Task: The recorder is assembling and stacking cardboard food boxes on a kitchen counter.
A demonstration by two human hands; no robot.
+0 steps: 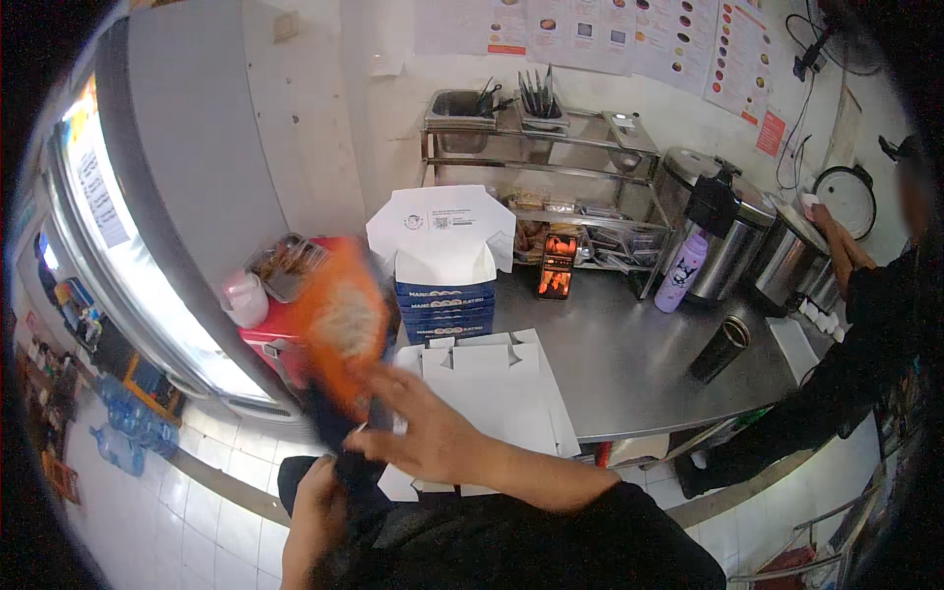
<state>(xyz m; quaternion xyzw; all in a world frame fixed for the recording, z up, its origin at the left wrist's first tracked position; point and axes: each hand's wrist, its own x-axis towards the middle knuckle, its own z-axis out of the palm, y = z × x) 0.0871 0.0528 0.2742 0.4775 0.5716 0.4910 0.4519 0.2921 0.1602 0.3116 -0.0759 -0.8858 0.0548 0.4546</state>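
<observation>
An orange packet (pixel 344 320) with a pale patch in its middle is tilted and smeared by motion. My right hand (pixel 433 428) is at its lower end, thumb and fingers closing on it. Below the packet, a dark form is blurred against my black clothing. Lower left, my left hand (pixel 320 492) is closed beside dark cloth or wrapping; what its fingers hold is hidden. White unfolded box blanks (pixel 487 393) lie under and beyond my right forearm. Behind them stands a stack of blue boxes (pixel 445 313), topped by an open white box (pixel 442 231).
Left of the boxes are a red container (pixel 278 354), a white cup (pixel 245 300) and a clear tray (pixel 290 267). A phone (pixel 558 265), purple bottle (pixel 680 273), dark tumbler (pixel 723 349) and metal rack (pixel 541 162) stand on the steel counter (pixel 629 364). Another person (pixel 875 324) works right.
</observation>
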